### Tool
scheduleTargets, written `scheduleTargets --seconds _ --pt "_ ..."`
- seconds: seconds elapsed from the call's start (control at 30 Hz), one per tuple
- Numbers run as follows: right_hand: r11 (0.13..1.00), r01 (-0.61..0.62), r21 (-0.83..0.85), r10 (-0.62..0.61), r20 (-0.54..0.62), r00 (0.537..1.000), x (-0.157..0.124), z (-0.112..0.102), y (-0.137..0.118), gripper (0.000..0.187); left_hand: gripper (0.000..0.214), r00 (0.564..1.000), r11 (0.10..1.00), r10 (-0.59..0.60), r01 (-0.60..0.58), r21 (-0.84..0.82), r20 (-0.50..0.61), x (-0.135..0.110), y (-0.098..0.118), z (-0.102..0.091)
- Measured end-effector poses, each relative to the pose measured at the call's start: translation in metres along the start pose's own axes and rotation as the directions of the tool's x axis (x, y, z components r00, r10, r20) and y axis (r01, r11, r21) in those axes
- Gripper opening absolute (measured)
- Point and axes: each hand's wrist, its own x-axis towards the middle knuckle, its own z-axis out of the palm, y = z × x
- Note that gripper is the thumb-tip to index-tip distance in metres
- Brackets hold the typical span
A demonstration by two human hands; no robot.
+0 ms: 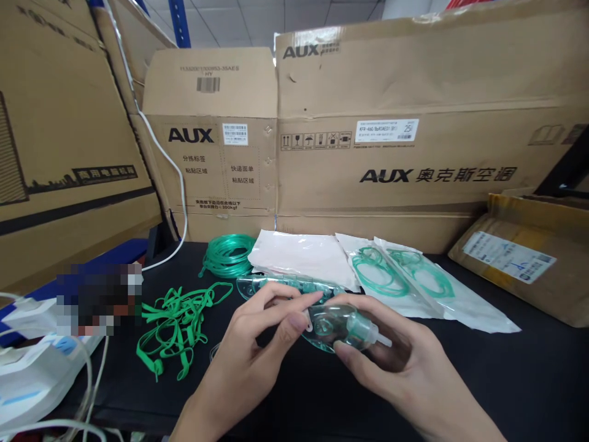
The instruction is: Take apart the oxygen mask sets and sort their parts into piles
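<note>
Between my two hands is a clear green oxygen mask point(324, 326), with a whitish connector point(364, 329) pointing to the right. My left hand point(264, 334) pinches the mask's left end, where a small pale tab shows by the thumb. With fingers behind and thumb in front, my right hand point(400, 353) grips the mask's right side. Just behind the hands lies a row of nested clear green masks point(257, 286), partly hidden by my fingers. Left of my left hand, green elastic straps point(177, 325) lie in a tangle.
Coiled green tubing point(227, 256) sits at the back beside a white packet point(299, 253). Bagged tubing sets point(381, 276) lie to its right. A small carton point(529, 264) stands at right, a white power strip point(41, 380) at left. Large cardboard panels point(391, 202) wall the back.
</note>
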Motion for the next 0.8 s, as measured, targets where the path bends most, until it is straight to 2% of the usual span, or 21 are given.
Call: scheduleTargets --seconds 0.13,0.2,0.27,0.37,0.5,0.57,0.67,0.73,0.8 --pt "0.993 0.099 -0.069 -0.097 0.027 0.995 -0.001 0.000 0.003 0.024 0.025 0.978 0.962 -0.201 0.185 -0.202 -0.062 0.004 0.000 0.007" --pt "0.970 0.203 -0.131 -0.199 0.043 0.979 0.000 -0.001 0.007 0.026 0.025 0.941 0.903 -0.329 0.288 -0.319 -0.082 0.006 -0.002 0.010" --pt "0.921 0.319 -0.223 -0.313 0.062 0.948 0.001 -0.001 0.013 0.030 0.026 0.904 0.855 -0.422 0.373 -0.361 -0.065 0.007 -0.005 0.011" --pt "0.833 0.441 -0.335 -0.427 0.119 0.896 0.002 -0.001 0.023 0.039 0.040 0.888 0.831 -0.459 0.442 -0.337 0.031 0.008 -0.008 0.013" --pt "0.807 0.490 -0.330 -0.457 0.177 0.872 0.005 0.000 0.031 0.043 0.037 0.897 0.813 -0.431 0.432 -0.392 0.095 0.007 -0.010 0.010" --pt "0.831 0.453 -0.323 -0.417 0.178 0.891 0.005 -0.001 0.029 0.043 0.031 0.918 0.829 -0.390 0.384 -0.408 0.070 0.006 -0.011 0.007" --pt "0.910 0.287 -0.300 -0.261 0.125 0.957 0.005 -0.004 0.025 0.051 0.023 0.952 0.881 -0.304 0.291 -0.373 0.027 0.006 -0.011 0.003" --pt "0.954 0.153 -0.259 -0.139 0.073 0.988 0.006 -0.006 0.022 0.043 0.018 0.968 0.905 -0.249 0.239 -0.352 0.018 0.006 -0.010 0.003" --pt "0.979 0.051 -0.200 -0.043 0.046 0.998 0.007 -0.007 0.021 0.034 0.013 0.979 0.922 -0.203 0.192 -0.335 0.003 0.006 -0.008 0.004"
